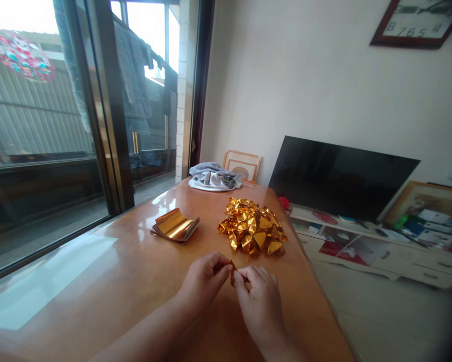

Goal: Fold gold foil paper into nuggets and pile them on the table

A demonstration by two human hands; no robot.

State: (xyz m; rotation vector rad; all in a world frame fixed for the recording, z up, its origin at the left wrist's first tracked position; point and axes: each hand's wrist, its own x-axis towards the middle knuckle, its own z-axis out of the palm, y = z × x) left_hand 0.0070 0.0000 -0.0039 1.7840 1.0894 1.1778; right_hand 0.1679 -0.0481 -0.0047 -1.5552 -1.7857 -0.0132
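Between my two hands is a small folded piece of gold foil paper (232,274), seen nearly edge-on above the table's near part. My left hand (206,276) pinches its left side between thumb and fingers. On the right side, my right hand (258,291) grips it with the thumb and curled fingers. Just beyond my hands lies a heap of folded gold foil pieces (254,226), shiny and pointed. A stack of flat gold foil sheets (176,225) rests to the left of the heap, its top sheet curling up.
The brown table (143,286) stretches away from me. Folded grey and white cloth (214,177) lies at its far end, before some wooden frames (244,163). Right of the table stand a television (342,178) and a white cabinet (391,259). Glass sliding doors (108,125) are on the left.
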